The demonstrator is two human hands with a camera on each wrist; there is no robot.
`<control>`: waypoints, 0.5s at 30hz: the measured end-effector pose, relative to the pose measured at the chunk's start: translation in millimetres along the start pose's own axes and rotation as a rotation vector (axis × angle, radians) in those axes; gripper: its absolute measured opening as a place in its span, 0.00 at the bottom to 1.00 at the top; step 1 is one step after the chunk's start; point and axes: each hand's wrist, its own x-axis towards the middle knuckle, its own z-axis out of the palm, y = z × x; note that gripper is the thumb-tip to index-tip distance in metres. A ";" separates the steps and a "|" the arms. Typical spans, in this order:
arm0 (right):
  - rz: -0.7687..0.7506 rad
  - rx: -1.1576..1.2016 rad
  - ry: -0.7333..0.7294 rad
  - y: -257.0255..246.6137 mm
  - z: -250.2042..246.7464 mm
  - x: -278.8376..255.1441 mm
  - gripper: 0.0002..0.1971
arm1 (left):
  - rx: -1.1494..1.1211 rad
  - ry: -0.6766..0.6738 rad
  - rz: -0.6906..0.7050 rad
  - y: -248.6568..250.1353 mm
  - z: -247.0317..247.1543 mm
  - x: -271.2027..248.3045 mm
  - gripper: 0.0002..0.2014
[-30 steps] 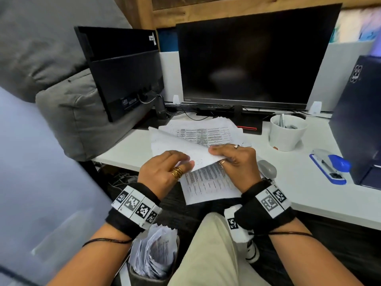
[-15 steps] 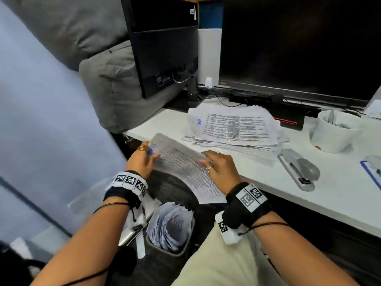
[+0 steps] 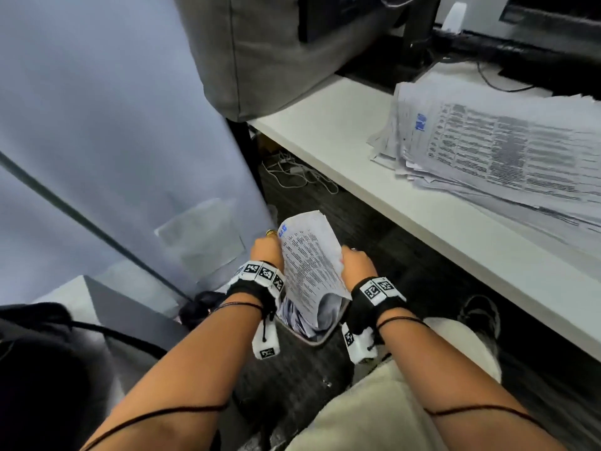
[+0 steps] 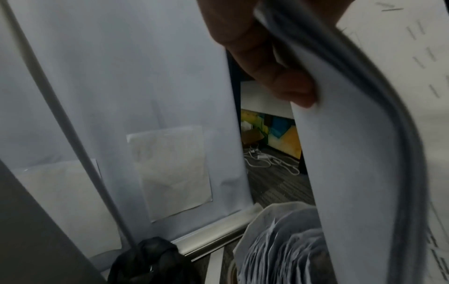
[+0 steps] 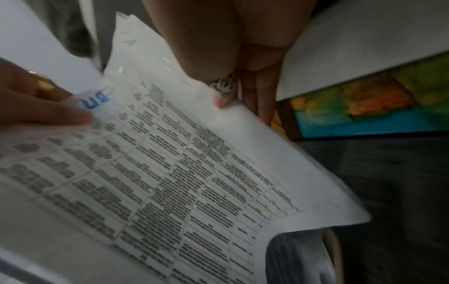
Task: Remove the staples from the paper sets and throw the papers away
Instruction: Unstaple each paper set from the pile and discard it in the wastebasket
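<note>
Overhead, from the head view: both hands are low, below the tabletop edge, with a bent set of printed papers [image 3: 309, 265] held between them. Left hand [image 3: 267, 252] grips the set's left edge, fingers curled round it, a gold ring showing at the top. Right hand [image 3: 356, 263] grips the right edge, fingers curled likewise. The sheets bow into an arch, and their lower end dips into a waste bin [image 3: 320, 340] on the floor, already stuffed with paper. A further stack of paper sets [image 3: 507, 141] lies on the white tabletop [image 3: 341, 125], up and to the right, well apart from the hands. Grey partition [image 3: 113, 125] stands at left; loose white cables [image 3: 296, 172] lie on the carpet under the tabletop.

Left wrist view: fingers [image 4: 262, 63] press against the plain back of the curved sheets [image 4: 364, 153], several page edges fanned at the bend. Below them, the bin's crumpled contents [image 4: 286, 247] sit just under the sheets' lower end. Partition and its metal base rail fill the left side.

Right wrist view: the printed face of the set [image 5: 182, 173] shows a table of blurred text and a blue mark near the top corner. Right thumb, ringed, pinches the top edge with fingers [image 5: 257, 100] behind the sheets. Left fingers [image 5: 43, 107] clamp the opposite corner. The bin's rim [image 5: 332, 255] shows under the curled lower corner.
</note>
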 end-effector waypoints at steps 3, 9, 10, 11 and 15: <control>-0.011 0.074 -0.075 14.2 31.1 25.2 0.14 | -0.033 -0.051 -0.079 -5.6 27.8 8.3 0.13; -0.001 0.123 -0.199 47.6 85.6 65.1 0.12 | -0.224 -0.154 -0.131 -0.4 98.5 9.5 0.22; 0.005 0.115 -0.216 52.4 93.6 69.0 0.16 | -0.285 -0.159 -0.179 2.3 109.4 6.8 0.21; 0.000 0.167 -0.189 55.9 101.0 70.6 0.23 | -0.308 -0.147 -0.214 2.9 124.5 7.5 0.21; -0.379 0.069 0.135 60.2 121.5 77.8 0.52 | -0.124 -0.195 -0.276 2.6 179.6 2.0 0.33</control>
